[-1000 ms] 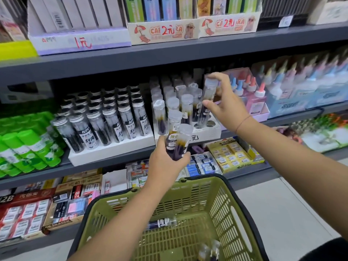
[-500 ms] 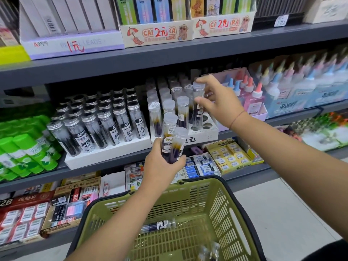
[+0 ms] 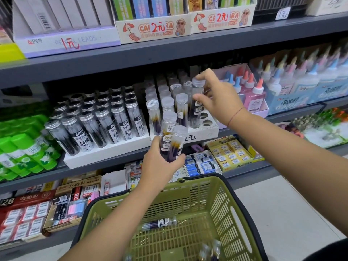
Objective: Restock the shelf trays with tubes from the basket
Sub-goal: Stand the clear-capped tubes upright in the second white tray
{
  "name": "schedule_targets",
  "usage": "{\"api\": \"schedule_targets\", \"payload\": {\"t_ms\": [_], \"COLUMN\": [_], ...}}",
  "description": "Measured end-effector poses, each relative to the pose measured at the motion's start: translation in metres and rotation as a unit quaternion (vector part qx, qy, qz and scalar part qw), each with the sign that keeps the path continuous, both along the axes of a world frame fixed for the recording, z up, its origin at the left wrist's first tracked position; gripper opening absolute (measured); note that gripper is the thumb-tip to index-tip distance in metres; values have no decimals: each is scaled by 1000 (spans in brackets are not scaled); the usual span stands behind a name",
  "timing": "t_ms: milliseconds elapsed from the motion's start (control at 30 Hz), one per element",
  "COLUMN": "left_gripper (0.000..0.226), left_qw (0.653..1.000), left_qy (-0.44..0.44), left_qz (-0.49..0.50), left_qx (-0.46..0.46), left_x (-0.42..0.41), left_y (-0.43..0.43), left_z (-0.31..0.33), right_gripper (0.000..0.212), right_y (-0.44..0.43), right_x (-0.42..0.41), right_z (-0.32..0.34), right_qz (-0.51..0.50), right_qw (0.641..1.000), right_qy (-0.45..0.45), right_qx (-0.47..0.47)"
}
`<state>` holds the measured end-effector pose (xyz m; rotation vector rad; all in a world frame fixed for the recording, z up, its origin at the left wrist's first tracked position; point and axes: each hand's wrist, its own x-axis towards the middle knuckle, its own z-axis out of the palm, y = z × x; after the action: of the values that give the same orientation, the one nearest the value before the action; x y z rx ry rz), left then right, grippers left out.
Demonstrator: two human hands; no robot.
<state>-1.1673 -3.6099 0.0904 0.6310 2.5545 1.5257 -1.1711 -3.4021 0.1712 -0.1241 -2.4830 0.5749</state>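
Shelving (image 3: pixel 169 51) in grey metal fills most of the view, w/ stationery on every level. Under it, bottom centre, we see the green basket (image 3: pixel 188 202), slatted, w/ a dark rim. On the mid shelf, left of centre, a long white tray (image 3: pixel 105 156) carries rows of silver-capped tubes (image 3: pixel 90 125), packed tight. Just right of it stands the smaller white tray (image 3: pixel 205 131), a block w/ round holes. Its back and left rows hold clear-capped tubes (image 3: pixel 167 104), and a couple of holes at front right show open. Glue bottles (image 3: pixel 254 97) w/ coloured nozzles stand right of that tray, partly behind the right forearm.

Right hand (image 3: pixel 220 98) reaches over the smaller tray. Its thumb is on the body and its fingers curl round the upper part and cap of one upright tube (image 3: pixel 196 110), pinching it. That tube's lower end sits at the tray top, front right, beside the open holes; we can't tell how deep it's seated. Left hand (image 3: pixel 160 164) hovers in front of the shelf edge, above the basket's far rim. Its fingers wrap round a pair of tubes (image 3: pixel 173 144), caps up, leaning slightly right, w/ dark refills inside. In the basket, one spare tube (image 3: pixel 160 223) lies flat on the floor. More at the near edge are too blurred to count.
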Motion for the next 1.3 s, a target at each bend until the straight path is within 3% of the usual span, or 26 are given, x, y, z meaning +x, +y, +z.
{"api": "schedule_targets", "payload": {"t_ms": [167, 633, 833, 933, 1033, 1133, 1233, 1300], "left_gripper": [41, 39, 53, 43, 47, 43, 40, 45], "left_qw": [1000, 1000, 997, 994, 993, 993, 993, 992], "left_qy": [-4, 3, -22, -21, -20, -15, -17, -30], "left_qz": [-3, 5, 31, 33, 22, 27, 25, 13], "left_qx": [4, 11, 67, 100, 111, 112, 118, 123], "left_x": [-1, -2, 0, 2, 6, 7, 9, 11], "left_y": [0, 2, 12, 20, 31, 40, 46, 49], "left_z": [0, -5, 0, 9, 15, 17, 16, 14], "right_gripper": [38, 33, 31, 34, 33, 35, 47, 35], "right_y": [-1, -1, 4, 2, -11, -21, -21, -16], "right_x": [0, 5, 2, 9, 24, 35, 37, 38], "right_z": [0, -28, -26, -18, -11, -11, -21, -25], "right_qz": [8, 40, 51, 47, 109, 182, 219, 244], "right_qw": [999, 998, 998, 998, 989, 959, 938, 921], "right_qy": [-8, -15, 5, 48, 55, -16, -81, -93], "right_qx": [31, -46, -34, -1, -78, -216, -257, -290]}}
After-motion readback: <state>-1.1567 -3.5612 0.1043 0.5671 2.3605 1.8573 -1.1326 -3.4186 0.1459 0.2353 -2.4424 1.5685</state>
